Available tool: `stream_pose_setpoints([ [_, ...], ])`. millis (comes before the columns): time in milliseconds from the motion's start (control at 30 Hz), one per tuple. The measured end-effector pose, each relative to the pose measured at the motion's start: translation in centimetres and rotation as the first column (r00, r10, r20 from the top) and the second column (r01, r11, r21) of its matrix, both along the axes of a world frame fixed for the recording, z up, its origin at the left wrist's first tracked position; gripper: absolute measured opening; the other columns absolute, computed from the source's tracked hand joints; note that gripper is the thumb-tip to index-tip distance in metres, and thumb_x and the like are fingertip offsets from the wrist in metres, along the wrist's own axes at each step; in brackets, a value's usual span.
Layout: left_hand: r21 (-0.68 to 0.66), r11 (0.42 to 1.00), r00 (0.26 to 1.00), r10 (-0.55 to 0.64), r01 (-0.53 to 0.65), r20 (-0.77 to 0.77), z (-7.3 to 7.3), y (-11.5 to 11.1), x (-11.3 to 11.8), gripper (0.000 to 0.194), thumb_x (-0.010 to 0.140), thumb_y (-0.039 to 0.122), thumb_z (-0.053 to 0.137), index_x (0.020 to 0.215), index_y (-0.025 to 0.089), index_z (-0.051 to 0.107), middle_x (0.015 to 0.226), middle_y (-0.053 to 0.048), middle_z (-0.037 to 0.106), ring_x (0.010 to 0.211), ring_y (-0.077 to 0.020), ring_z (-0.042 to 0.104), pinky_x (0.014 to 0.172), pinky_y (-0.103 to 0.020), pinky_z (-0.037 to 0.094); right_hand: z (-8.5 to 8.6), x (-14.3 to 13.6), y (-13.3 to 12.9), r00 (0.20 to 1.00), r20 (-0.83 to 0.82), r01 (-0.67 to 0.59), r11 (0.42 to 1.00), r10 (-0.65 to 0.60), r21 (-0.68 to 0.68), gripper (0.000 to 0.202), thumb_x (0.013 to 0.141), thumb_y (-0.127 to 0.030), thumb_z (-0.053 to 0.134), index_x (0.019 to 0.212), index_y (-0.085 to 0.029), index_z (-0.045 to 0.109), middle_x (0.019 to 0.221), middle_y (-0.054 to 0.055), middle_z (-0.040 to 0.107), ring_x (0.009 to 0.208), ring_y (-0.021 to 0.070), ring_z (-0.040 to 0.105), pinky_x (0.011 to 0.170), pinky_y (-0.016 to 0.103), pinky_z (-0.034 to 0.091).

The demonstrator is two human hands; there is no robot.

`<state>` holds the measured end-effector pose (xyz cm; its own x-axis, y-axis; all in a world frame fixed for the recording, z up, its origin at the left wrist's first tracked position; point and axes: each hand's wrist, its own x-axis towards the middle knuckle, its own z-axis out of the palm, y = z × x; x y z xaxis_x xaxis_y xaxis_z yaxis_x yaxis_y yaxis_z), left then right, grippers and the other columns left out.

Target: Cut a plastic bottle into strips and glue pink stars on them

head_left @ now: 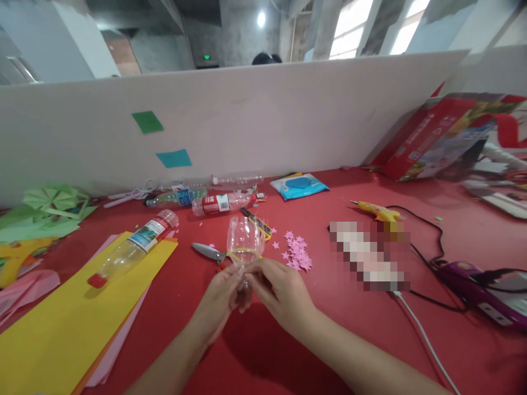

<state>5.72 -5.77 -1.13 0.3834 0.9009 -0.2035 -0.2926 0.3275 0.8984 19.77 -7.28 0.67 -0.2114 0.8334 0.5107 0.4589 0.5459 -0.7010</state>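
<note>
A clear cut plastic bottle piece [244,235] stands upright between my hands, its wide rim up and its narrow end down. My left hand [225,293] is closed around the lower end. From the other side, the fingers of my right hand [280,288] pinch the same narrow part; the exact grip is partly hidden. Just behind lie scissors [209,251], their handles mostly covered by the piece. A utility knife [258,221] with a yellow edge rests beyond it. To the right is a pile of pink paper stars [298,251].
Labelled bottles [218,204] lie near the white partition [263,120]. Another bottle [138,247] rests on yellow paper [82,323] at left. A wipes pack [300,186] sits behind. At right are a yellow glue gun [376,209], a purple power strip [486,291] and cords.
</note>
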Motion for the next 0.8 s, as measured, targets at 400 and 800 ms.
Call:
stream_pose_setpoints([
  [400,-0.022,0.999,0.998,0.048,-0.047,0.047,0.73,0.28,-0.14,0.026,0.071,0.035,0.070,0.083,0.013,0.063,0.060,0.001,0.054,0.049,-0.0046,0.042,0.045,-0.017,0.030,0.67,0.34,-0.03,0.996,-0.056,0.071,0.997,-0.072,-0.016,0.014,0.086,-0.017,0.050,0.093,-0.020,0.061,0.070,0.000,0.062,0.059,0.0105,0.055,0.054,0.020,0.042],
  [800,0.087,0.992,0.992,0.097,-0.090,-0.076,0.90,0.27,0.16,0.028,0.070,0.035,0.068,0.089,0.015,0.062,0.058,0.003,0.056,0.047,-0.0061,0.045,0.044,-0.019,0.032,0.67,0.14,0.13,0.979,-0.167,0.075,0.965,-0.119,-0.250,0.016,0.083,-0.018,0.051,0.096,-0.020,0.061,0.066,-0.002,0.059,0.054,0.0091,0.052,0.049,0.019,0.039],
])
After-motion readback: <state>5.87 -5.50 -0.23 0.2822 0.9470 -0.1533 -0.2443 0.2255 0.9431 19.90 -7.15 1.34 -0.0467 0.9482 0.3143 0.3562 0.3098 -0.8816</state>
